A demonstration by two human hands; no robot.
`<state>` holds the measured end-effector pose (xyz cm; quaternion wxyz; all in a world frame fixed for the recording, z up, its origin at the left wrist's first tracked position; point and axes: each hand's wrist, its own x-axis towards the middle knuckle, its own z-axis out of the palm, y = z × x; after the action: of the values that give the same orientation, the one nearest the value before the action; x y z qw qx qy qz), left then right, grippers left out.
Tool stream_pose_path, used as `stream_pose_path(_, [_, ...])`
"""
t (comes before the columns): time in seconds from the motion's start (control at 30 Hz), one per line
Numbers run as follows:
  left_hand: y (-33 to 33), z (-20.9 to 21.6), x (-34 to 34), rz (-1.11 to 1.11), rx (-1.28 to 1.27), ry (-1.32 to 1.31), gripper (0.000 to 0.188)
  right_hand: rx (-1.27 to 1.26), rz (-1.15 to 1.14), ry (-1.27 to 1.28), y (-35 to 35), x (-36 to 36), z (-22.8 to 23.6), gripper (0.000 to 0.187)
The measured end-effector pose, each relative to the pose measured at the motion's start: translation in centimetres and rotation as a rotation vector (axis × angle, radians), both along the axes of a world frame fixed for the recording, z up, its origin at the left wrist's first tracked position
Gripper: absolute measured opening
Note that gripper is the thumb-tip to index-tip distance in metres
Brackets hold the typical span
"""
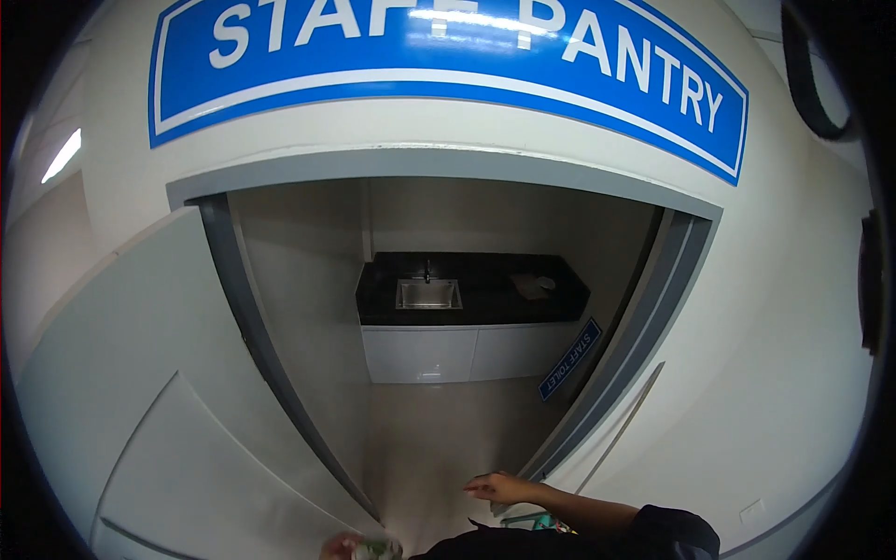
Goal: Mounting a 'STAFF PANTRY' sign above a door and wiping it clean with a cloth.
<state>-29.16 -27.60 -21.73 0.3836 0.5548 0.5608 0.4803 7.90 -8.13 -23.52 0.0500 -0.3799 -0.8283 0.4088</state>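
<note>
Greenish crumpled item (376, 549) in left hand (338, 547)

Doorway (224, 280) — black counter (485, 294), steel sink (428, 294)

Single head-worn fisheye view, facing forward through an open doorway (448, 308), blue sign (448, 56) close overhead, sink counter (471, 289) well beyond, hands at lower edge

Doorway (439, 373) open (door (140, 401) swung left); floor (439, 439) free.
</note>
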Motion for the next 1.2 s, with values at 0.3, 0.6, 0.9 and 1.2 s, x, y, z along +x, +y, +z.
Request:
stream_pose_path(0.3, [9.8,11.6,13.3,-0.113,0.297,-0.196,0.046,-0.887,-0.36,0.795,-0.2,-9.4,10.2,0.05])
stream_pose_path(0.6, [10.9,12.6,10.2,-0.095,0.458,-0.119,0.04,1.973,-0.354,0.868,2.5,-5.6,49.0,0.041])
stream_pose_path(0.9, [13.8,5.5,14.6,-0.407,0.127,0.122,0.036,2.421,-0.387,0.324,11.8,-10.9,58.9,0.054])
stream_pose_path(1.2, [15.1,3.2,10.4,-0.459,0.14,0.553,0.036,2.46,-0.932,0.173,11.2,13.7,61.1,0.029])
